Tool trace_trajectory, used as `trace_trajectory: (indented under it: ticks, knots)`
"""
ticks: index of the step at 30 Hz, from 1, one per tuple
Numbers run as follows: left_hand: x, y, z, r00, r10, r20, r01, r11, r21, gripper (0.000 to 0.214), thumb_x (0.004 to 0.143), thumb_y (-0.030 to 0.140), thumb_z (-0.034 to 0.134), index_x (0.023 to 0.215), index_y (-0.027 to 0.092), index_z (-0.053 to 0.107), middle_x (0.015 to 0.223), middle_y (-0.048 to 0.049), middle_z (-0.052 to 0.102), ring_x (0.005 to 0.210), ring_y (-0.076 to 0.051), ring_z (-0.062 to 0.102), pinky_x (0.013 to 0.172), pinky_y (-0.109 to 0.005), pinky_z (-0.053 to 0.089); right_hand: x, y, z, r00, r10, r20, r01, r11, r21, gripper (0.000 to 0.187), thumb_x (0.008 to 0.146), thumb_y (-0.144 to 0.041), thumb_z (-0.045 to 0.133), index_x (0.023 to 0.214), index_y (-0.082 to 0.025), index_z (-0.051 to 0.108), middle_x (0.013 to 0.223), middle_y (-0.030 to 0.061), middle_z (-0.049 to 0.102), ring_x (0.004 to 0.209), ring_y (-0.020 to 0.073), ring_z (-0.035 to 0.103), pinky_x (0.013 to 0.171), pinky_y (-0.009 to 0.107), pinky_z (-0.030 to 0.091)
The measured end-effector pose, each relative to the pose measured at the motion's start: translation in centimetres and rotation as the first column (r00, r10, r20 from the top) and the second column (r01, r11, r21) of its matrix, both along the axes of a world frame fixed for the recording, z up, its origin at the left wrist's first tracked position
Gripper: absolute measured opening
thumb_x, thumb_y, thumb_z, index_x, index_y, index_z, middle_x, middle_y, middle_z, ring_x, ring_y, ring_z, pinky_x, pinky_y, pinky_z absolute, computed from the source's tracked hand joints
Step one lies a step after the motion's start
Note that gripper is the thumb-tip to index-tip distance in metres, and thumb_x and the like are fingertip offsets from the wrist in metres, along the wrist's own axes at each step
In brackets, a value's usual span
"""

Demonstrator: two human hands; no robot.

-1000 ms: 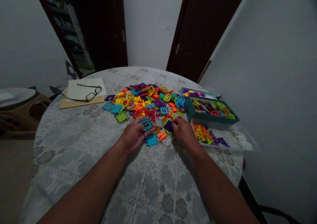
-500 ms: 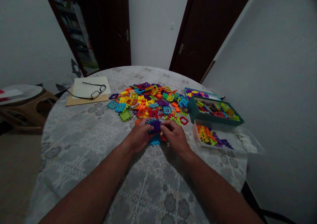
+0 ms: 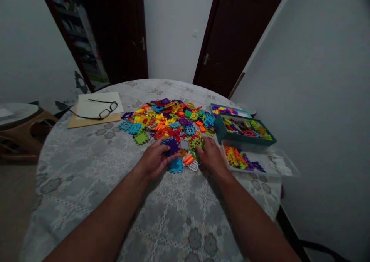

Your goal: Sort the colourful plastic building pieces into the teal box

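In my left hand point(image 3: 153, 159), thumb on top, is a flat purple building tile point(image 3: 171, 146) with a blue toothed edge showing behind it. My right hand point(image 3: 212, 156) is at the near right side of the pile, its thumb and curled fingers at the right edge of a yellow-green lattice tile point(image 3: 196, 141). Below the purple tile a light blue tile point(image 3: 176, 165) lies on the cloth. An orange piece point(image 3: 188, 159) and a white lattice piece point(image 3: 193, 166) lie between my hands. Ahead spreads a pile of mixed colourful building pieces point(image 3: 164, 119).
To the right stand a green box point(image 3: 245, 134) of sorted pieces, another box point(image 3: 231, 110) behind it, and a clear plastic tray point(image 3: 260, 173) with pieces in it. Black glasses point(image 3: 104, 113) rest on papers point(image 3: 83, 122) at the left. A patterned cloth point(image 3: 162, 223) covers the round table.
My hands have come apart. The left keeps the purple tile and has opened its lower fingers; the right has let go of it and moved right to the yellow-green tile. The view has shifted slightly.
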State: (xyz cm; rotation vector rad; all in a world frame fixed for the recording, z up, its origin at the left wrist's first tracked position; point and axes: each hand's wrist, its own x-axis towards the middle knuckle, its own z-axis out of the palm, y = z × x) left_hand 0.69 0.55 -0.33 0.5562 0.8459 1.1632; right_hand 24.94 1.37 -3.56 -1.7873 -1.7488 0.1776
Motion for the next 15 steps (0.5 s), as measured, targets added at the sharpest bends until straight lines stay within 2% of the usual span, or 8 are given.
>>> trace_trajectory:
  ticks: [3, 7, 12, 15]
  knots:
    - [0.2, 0.1, -0.1, 1.0, -0.012, -0.025, 0.012, 1.0, -0.007, 0.033, 0.083, 0.0, 0.068, 0.11, 0.018, 0.071, 0.111, -0.0135, 0.078, 0.102, -0.025, 0.078, 0.088, -0.041, 0.07, -0.6, 0.2, -0.8, 0.999, -0.005, 0.04, 0.007, 0.999, -0.049, 0.047, 0.098, -0.026, 0.066, 0.144, -0.016, 0.065, 0.138, 0.0193, 0.068, 0.131, 0.0311, 0.063, 0.11, 0.039, 0.049]
    - [0.2, 0.2, -0.1, 0.999, -0.012, -0.045, 0.011, 1.0, -0.015, 0.034, 0.084, -0.001, 0.07, 0.112, 0.017, 0.07, 0.111, -0.0127, 0.078, 0.096, -0.023, 0.079, 0.084, -0.037, 0.071, -0.7, 0.7, -0.9, 0.999, 0.0, -0.036, 0.0, 1.0, 0.002, 0.037, 0.097, -0.021, 0.063, 0.133, -0.017, 0.07, 0.131, 0.0161, 0.072, 0.124, 0.028, 0.066, 0.108, 0.037, 0.05]
    - [0.1, 0.2, 0.0, 0.997, -0.021, -0.072, 0.019, 0.999, -0.026, 0.037, 0.086, -0.003, 0.067, 0.116, 0.018, 0.069, 0.113, -0.0129, 0.078, 0.095, -0.023, 0.08, 0.084, -0.037, 0.072, -0.7, 0.7, 0.1, 0.952, 0.055, -0.3, -0.004, 0.986, 0.167, 0.021, 0.095, -0.025, 0.061, 0.111, -0.021, 0.075, 0.109, 0.0076, 0.076, 0.103, 0.0228, 0.069, 0.096, 0.035, 0.052]
    - [0.1, 0.2, 0.0, 0.995, -0.028, -0.091, 0.027, 0.999, -0.022, 0.039, 0.086, -0.003, 0.066, 0.119, 0.018, 0.068, 0.117, -0.0136, 0.077, 0.098, -0.024, 0.08, 0.086, -0.038, 0.071, -1.7, 0.1, 0.9, 0.827, 0.131, -0.546, -0.013, 0.977, 0.215, 0.024, 0.094, -0.034, 0.065, 0.112, -0.021, 0.073, 0.099, 0.0037, 0.073, 0.09, 0.0207, 0.067, 0.085, 0.033, 0.053]
